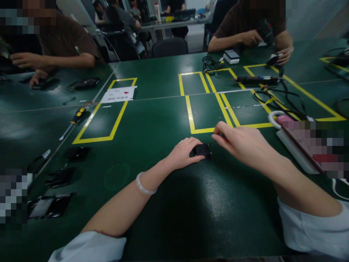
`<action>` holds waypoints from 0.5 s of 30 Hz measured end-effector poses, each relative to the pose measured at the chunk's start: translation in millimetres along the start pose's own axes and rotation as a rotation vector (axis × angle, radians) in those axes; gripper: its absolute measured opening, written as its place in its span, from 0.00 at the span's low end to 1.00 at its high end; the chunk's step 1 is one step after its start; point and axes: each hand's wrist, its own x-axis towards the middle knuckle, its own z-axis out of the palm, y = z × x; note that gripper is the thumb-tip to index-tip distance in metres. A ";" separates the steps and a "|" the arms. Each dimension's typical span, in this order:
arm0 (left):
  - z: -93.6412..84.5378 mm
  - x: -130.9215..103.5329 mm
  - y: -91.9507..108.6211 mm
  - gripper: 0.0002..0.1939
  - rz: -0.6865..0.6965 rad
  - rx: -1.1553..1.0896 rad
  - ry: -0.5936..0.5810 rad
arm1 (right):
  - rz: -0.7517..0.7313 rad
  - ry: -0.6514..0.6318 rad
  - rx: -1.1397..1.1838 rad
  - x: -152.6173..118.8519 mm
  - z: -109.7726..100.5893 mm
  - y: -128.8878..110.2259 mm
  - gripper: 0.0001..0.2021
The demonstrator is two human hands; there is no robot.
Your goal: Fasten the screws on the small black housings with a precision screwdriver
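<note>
My left hand [185, 153] holds a small black box [203, 150] down on the green table, with the thumb at its near side and the fingers over its far side. Tiny light metal points stick out of the box's right end. My right hand [234, 140] is closed in a pinch to the right of the box. A thin dark rod [213, 143] runs from its fingertips to the box's right end. The rod's other end is hidden in the hand, and I cannot make out its exact kind. Whether the rod touches the box is unclear.
Black parts [77, 153] lie at the left, beyond them a yellow-black screwdriver [79, 114]. A white paper [119, 94] rests across yellow tape outlines. Black cables [293, 92] and a white case [297, 153] are at the right. Two people work across the table [158, 127], one holding a power tool.
</note>
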 end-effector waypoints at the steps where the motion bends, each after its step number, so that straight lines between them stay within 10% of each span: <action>1: 0.1 0.2 -0.1 0.19 0.000 0.001 0.000 | 0.005 -0.004 -0.014 0.3 0.6 0.2 0.12; 15: -0.2 0.2 -0.1 0.18 0.001 0.008 -0.003 | -0.020 0.035 0.033 -0.2 2.1 2.1 0.12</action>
